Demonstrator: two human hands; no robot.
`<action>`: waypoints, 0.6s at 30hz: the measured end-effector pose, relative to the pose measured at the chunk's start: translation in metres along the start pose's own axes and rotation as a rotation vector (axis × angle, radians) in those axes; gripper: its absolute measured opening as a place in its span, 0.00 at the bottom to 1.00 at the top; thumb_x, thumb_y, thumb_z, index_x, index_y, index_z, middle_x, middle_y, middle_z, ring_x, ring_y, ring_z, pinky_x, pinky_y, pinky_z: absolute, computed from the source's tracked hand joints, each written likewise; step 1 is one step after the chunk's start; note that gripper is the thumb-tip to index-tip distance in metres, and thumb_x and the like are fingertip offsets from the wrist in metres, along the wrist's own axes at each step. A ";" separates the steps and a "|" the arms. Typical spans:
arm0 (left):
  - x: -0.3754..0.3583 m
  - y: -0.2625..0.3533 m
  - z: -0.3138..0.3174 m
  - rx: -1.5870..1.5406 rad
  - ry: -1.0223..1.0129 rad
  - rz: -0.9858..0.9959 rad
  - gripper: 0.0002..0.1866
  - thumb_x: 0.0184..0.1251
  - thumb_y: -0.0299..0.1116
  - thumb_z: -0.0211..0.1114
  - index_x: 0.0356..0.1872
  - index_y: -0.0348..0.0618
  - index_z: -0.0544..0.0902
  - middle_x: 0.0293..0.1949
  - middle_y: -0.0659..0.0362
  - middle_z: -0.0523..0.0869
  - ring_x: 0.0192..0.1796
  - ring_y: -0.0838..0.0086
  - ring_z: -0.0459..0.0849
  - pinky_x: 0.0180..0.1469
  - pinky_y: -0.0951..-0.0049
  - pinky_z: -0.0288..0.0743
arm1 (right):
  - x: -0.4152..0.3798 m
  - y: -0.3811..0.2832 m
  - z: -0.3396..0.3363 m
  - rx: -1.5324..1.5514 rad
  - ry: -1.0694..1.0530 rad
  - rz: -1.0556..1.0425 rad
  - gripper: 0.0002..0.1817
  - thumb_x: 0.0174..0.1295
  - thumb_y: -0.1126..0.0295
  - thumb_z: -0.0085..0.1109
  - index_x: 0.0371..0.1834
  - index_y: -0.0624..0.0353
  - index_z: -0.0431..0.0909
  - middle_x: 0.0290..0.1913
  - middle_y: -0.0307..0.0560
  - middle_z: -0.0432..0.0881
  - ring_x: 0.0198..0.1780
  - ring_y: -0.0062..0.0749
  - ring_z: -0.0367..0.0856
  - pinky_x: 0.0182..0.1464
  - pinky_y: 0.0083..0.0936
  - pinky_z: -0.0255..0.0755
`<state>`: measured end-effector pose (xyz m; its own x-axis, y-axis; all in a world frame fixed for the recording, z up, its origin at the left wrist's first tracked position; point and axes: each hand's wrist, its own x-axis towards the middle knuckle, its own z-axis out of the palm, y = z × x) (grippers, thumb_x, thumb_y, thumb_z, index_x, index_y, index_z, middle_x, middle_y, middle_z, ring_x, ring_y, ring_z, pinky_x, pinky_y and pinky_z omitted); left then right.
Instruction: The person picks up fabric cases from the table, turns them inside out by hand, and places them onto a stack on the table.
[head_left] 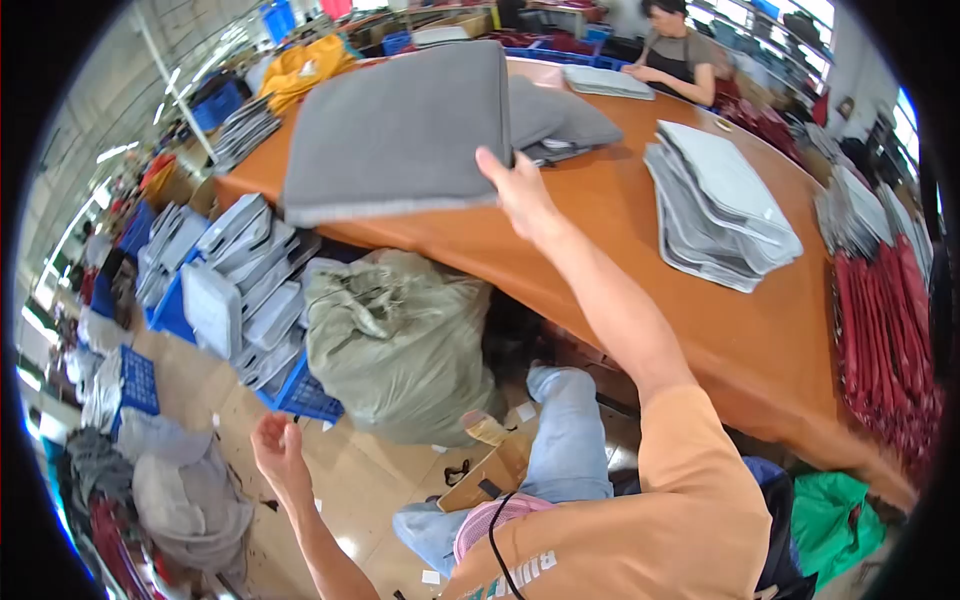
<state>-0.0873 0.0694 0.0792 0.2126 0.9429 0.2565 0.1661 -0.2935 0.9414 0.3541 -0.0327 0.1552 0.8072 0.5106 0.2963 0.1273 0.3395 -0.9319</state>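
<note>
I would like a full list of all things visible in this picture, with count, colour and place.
grey cushion: one, grey, held up over the table's left end
table: one, orange-brown, centre
grey stack: one pile, grey, on the table, right
sack: one, grey-green, on the floor below the table
blue crates: several, blue, left floor, holding grey pieces
red pieces: one row, red, right edge
co-worker: one, far side of the table
left hand: open, empty, lower left
right hand: gripping the cushion's edge
</note>
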 end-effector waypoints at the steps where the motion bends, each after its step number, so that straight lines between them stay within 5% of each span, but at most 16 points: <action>1: -0.004 -0.007 0.004 0.019 -0.042 -0.036 0.17 0.63 0.27 0.62 0.53 0.34 0.76 0.43 0.56 0.81 0.44 0.74 0.77 0.49 0.78 0.72 | 0.020 -0.009 -0.020 -0.183 0.032 0.042 0.27 0.63 0.54 0.62 0.49 0.72 0.77 0.44 0.53 0.81 0.41 0.33 0.80 0.44 0.26 0.75; 2: -0.010 -0.012 0.004 0.011 -0.064 -0.033 0.17 0.63 0.27 0.62 0.53 0.34 0.76 0.43 0.56 0.81 0.44 0.74 0.77 0.49 0.78 0.72 | 0.030 -0.013 -0.037 -0.519 0.207 -0.149 0.29 0.60 0.52 0.63 0.48 0.72 0.77 0.45 0.57 0.82 0.44 0.44 0.81 0.47 0.32 0.76; 4: -0.029 -0.025 0.006 0.010 -0.028 -0.184 0.16 0.64 0.28 0.63 0.52 0.34 0.76 0.42 0.56 0.81 0.41 0.74 0.78 0.43 0.79 0.73 | 0.033 -0.039 -0.098 -1.126 0.214 -0.394 0.28 0.58 0.52 0.64 0.48 0.70 0.78 0.44 0.56 0.83 0.44 0.48 0.81 0.49 0.34 0.75; 6: -0.043 -0.054 -0.002 0.114 -0.024 -0.302 0.16 0.64 0.29 0.63 0.51 0.34 0.77 0.38 0.57 0.81 0.36 0.75 0.79 0.38 0.79 0.73 | 0.045 -0.043 -0.168 -1.632 0.339 -0.584 0.21 0.56 0.56 0.62 0.37 0.67 0.81 0.40 0.56 0.84 0.42 0.51 0.79 0.43 0.40 0.75; 8: -0.053 -0.081 -0.005 0.116 -0.069 -0.363 0.16 0.64 0.29 0.64 0.51 0.33 0.77 0.36 0.57 0.82 0.34 0.75 0.80 0.37 0.80 0.74 | 0.045 -0.053 -0.230 -1.902 0.467 -0.374 0.19 0.58 0.56 0.61 0.35 0.65 0.81 0.38 0.56 0.83 0.42 0.52 0.78 0.43 0.40 0.75; 12: -0.047 -0.076 0.025 0.071 -0.232 -0.355 0.15 0.64 0.28 0.65 0.49 0.32 0.78 0.34 0.56 0.83 0.33 0.75 0.80 0.37 0.80 0.74 | 0.023 -0.040 -0.329 -2.054 0.469 -0.208 0.15 0.59 0.59 0.59 0.30 0.62 0.81 0.33 0.55 0.82 0.39 0.51 0.79 0.41 0.40 0.77; 14: -0.041 -0.062 0.048 0.023 -0.347 -0.291 0.15 0.62 0.27 0.65 0.48 0.32 0.78 0.33 0.56 0.84 0.34 0.75 0.80 0.39 0.80 0.74 | 0.031 -0.025 -0.361 -2.295 0.248 -0.133 0.14 0.58 0.61 0.59 0.31 0.62 0.82 0.34 0.53 0.82 0.39 0.46 0.80 0.37 0.38 0.77; 17: -0.031 -0.029 0.082 -0.059 -0.368 -0.227 0.14 0.61 0.25 0.65 0.47 0.31 0.79 0.34 0.55 0.84 0.35 0.75 0.81 0.38 0.80 0.75 | 0.018 -0.057 -0.353 -2.231 0.353 -0.232 0.08 0.58 0.67 0.57 0.30 0.59 0.82 0.34 0.51 0.81 0.37 0.44 0.80 0.35 0.34 0.76; 18: -0.029 -0.013 0.091 -0.076 -0.406 -0.221 0.13 0.61 0.24 0.65 0.46 0.31 0.79 0.34 0.55 0.84 0.34 0.75 0.81 0.37 0.80 0.75 | 0.008 -0.069 -0.343 -2.179 0.428 -0.460 0.06 0.58 0.68 0.57 0.29 0.58 0.81 0.33 0.49 0.80 0.36 0.43 0.79 0.33 0.34 0.75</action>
<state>-0.0082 0.0318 0.0401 0.5420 0.8392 -0.0442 0.1819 -0.0658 0.9811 0.5496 -0.3226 0.1505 0.5468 0.4305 0.7181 0.2715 -0.9025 0.3343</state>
